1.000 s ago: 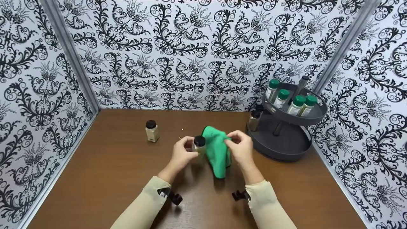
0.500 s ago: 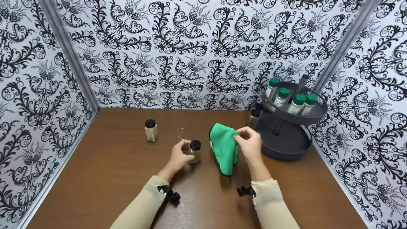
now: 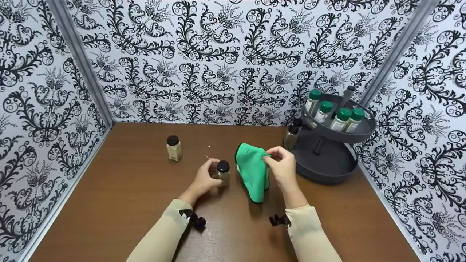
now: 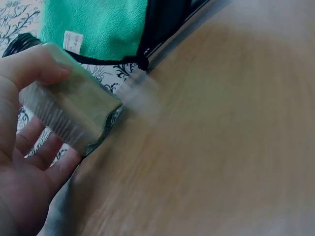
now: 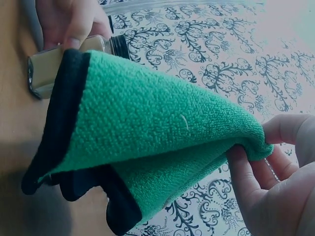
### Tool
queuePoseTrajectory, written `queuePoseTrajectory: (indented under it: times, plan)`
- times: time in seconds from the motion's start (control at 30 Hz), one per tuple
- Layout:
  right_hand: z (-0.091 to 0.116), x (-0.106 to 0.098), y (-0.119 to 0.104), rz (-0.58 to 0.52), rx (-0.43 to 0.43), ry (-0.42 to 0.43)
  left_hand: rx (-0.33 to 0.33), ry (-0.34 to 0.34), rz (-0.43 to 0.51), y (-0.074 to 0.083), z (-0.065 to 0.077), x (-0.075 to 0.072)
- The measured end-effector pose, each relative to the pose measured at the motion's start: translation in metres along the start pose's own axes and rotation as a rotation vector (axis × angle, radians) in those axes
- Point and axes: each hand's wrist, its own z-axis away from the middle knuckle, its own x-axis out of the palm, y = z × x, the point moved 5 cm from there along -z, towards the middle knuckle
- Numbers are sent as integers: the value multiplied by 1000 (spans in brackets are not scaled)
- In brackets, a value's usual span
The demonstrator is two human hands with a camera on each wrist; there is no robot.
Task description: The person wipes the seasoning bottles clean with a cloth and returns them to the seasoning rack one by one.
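My left hand [image 3: 204, 179] grips a clear spice jar [image 3: 224, 178] with a black lid and tan contents, thumb on one side and fingers on the other. In the left wrist view the jar [image 4: 83, 105] looks slightly blurred. To its right, my right hand [image 3: 283, 164] pinches a green cloth [image 3: 252, 171] by its upper corner. Folds hang down from the pinch, and the right wrist view shows the black edging of the cloth [image 5: 147, 108]. A gap separates cloth and jar in the head view.
Another black-lidded spice jar [image 3: 174, 148] stands on the brown table [image 3: 123, 189] at left. Small light specks lie near the left hand. At right, a dark two-tier round rack [image 3: 324, 173] bears several green-lidded jars [image 3: 323, 112] above and black-lidded jars [image 3: 291, 136] below. Patterned walls enclose the table.
The cloth, at first right beside the jar, has moved right with my right hand, then slightly back left. My left hand has brought the jar a little lower and leftward, still gripping it.
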Motion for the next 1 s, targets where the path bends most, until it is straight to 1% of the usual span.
queuePoseTrajectory:
  times: [0.03, 0.1, 0.13, 0.2, 0.33, 0.43, 0.53, 0.67, 0.73, 0.83, 1.0]
  plan:
    - [0, 1, 0, 4, 5, -3, -2, -19, -4, -2, -1, -1]
    - [1, 1, 1, 4, 12, -1, 14, -79, 13, -5, -3, -1]
    - [1, 0, 0, 6, 15, 1, 16, -113, 21, -12, -7, 0]
    - [2, -1, 0, 11, 18, 3, 38, -176, 50, -15, -11, 2]
    - [2, 2, 0, 28, 21, -5, 63, -298, 175, -16, -18, 6]
    - [3, 7, 2, 41, 17, -17, 43, -337, 241, -17, -17, 4]
    - [4, 11, 5, 42, 13, -18, 29, -354, 245, -16, -14, 3]
    - [5, 14, 9, 43, 11, -19, 44, -345, 171, -15, -13, 2]
    - [6, 16, 8, 44, 13, -22, 47, -325, 127, -14, -13, 2]
    - [7, 18, 4, 56, 15, -25, 30, -289, 71, -12, -14, 2]
    - [10, 21, -7, 83, 22, -36, -9, -242, 47, -9, -13, 5]
